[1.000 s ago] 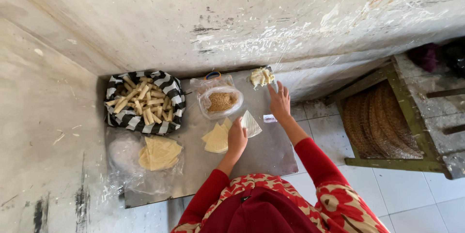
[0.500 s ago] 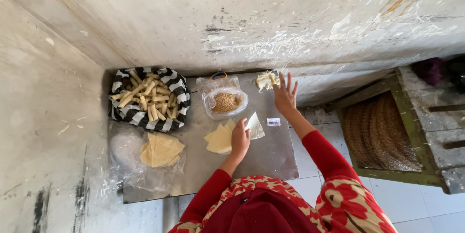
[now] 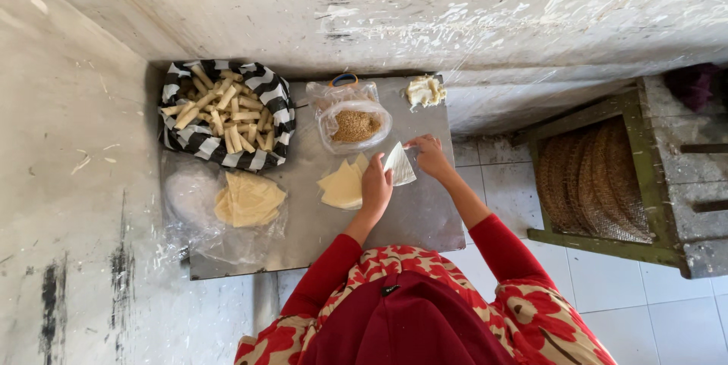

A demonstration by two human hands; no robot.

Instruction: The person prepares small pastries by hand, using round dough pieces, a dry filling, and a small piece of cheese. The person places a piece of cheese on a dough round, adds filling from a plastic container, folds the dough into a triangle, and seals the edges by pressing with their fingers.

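My left hand [image 3: 376, 187] rests on a small stack of pale yellow pastry sheets [image 3: 340, 185] in the middle of the grey metal tray-table [image 3: 425, 217]. My right hand [image 3: 428, 154] pinches the far corner of a single whitish sheet [image 3: 398, 164] lying just right of the stack. A plastic bag of brown crumbly filling [image 3: 355, 126] sits just beyond both hands. A lump of pale paste [image 3: 425, 92] lies at the table's far right corner.
A black-and-white striped cloth basket [image 3: 267, 99] holds several rolled pastry sticks [image 3: 220, 116] at the far left. A plastic bag with more yellow sheets [image 3: 249, 198] lies near left. Concrete walls stand behind and left. A green wooden stool with a woven seat [image 3: 591, 175] stands right.
My right hand has come back from the paste lump at the far right corner to the single sheet and taken its corner. My left hand stayed on the stack.
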